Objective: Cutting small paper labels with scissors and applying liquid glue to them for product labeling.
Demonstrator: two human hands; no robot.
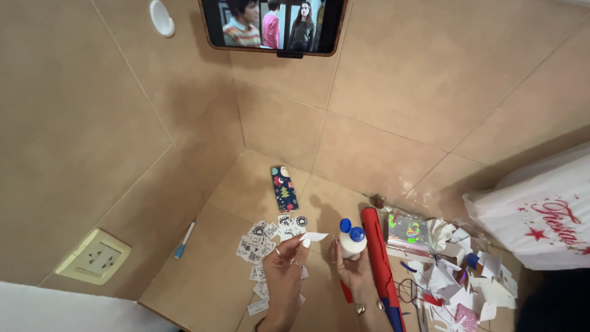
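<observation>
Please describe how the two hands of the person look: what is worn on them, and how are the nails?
Both forearms are bare; no sleeves show. The left hand wears thin rings on two fingers, and one long nail is painted white. The right hand wears at least one ring near the knuckles, and a second ring shows lower down. No gloves or watch are visible.

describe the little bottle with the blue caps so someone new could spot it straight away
Start at the beige tiled floor and find the long red roll lying on it. Just left of it, the right hand holds up a small white plastic bottle. Its two round blue caps set it apart from the flat paper cutouts nearby.
</observation>
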